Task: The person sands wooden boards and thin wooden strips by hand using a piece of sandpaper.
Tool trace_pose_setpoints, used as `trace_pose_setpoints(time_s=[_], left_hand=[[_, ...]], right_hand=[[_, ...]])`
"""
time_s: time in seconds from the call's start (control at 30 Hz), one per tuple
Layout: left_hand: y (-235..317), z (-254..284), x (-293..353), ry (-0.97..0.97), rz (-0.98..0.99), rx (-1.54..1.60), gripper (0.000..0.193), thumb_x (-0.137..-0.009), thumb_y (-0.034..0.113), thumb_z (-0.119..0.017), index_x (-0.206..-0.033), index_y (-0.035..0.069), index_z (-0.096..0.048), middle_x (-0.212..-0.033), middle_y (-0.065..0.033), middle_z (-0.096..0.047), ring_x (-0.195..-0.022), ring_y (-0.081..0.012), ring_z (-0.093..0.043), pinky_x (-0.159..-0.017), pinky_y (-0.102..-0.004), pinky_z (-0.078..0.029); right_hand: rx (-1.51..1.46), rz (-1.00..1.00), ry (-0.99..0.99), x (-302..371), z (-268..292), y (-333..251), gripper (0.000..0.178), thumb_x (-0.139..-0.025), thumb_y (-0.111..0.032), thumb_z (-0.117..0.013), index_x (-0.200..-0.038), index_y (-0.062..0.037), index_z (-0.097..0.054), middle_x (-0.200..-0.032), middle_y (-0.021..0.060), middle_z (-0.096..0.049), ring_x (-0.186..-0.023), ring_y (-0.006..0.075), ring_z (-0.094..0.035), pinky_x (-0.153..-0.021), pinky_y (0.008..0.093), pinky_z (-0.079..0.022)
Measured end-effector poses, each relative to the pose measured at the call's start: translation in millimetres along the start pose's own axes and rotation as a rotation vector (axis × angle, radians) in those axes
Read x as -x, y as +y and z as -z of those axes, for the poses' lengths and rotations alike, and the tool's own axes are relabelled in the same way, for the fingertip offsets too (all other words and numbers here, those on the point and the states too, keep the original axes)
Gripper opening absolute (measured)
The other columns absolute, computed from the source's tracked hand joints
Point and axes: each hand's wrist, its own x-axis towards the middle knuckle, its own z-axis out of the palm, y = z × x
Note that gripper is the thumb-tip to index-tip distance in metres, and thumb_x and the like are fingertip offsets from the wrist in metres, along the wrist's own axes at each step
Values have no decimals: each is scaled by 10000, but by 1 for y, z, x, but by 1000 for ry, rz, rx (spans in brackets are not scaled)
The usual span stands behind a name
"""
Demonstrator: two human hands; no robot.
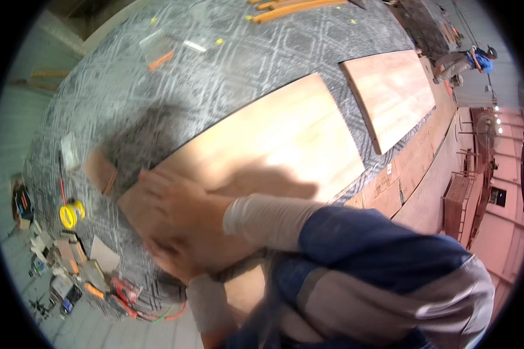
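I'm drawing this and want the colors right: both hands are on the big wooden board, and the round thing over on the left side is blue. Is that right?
Not quite: the round thing is yellow, not blue, as the head view shows. The left hand and right hand are on the big wooden board.

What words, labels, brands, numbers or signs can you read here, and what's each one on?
None can be read.
Brown cardboard: faint printed marks, too small and blurred to read.
White label on that cardboard: too small to read.
Longer wooden board: no lettering that I can make out.
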Motion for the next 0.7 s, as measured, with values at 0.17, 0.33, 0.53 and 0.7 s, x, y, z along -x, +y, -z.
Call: trace_pose_setpoints(time_s=[0.17, 0.33, 0.53, 0.7], left_hand=[[11, 5, 3, 9, 114, -21, 587, -1079, 335, -450, -1497, -75, -401, -1520, -302, -422, -1402, -449, -420, -1180, -517, -352], [20, -10, -5, 17, 87, -23, 572, -1073, 297, -422, -1501, -81, -399, -1528, -293, -418, -1404, -435, -419, -1186, -506, -340], [21, 5, -4, -4, 106, -49, 607, -1065, 308, -424, -1532, -75, -363, -1551, -275, -397, -1445, -402, -375, -1208, -494, -319], [21, 4, -9, -36, 191, -47, 599, -1061, 313, -439, -1515, -75, -399, -1529, -297, -422, -1404, -421, -417, -1171, -492, -350]], right_hand=[[3, -342, 488, 97, -16, 148, 569, -984, -377, -565, -1477, -93, -542, -1556, 144, -482, -1503, 341, -351, -1240, 537, -270], [129, -709, 631, 255, 52, 300, 449, -997, -271, -589, -1363, -11, -603, -1450, 269, -548, -1358, 478, -497, -1194, 514, -366], [-326, -412, 420, 146, 26, 138, 596, -1038, -256, -508, -1579, -50, -364, -1663, 101, -329, -1532, 200, -311, -1261, 436, -268], [-103, -681, 629, 231, 49, 246, 536, -999, -317, -616, -1476, -83, -539, -1575, 176, -452, -1465, 350, -418, -1226, 469, -316]])
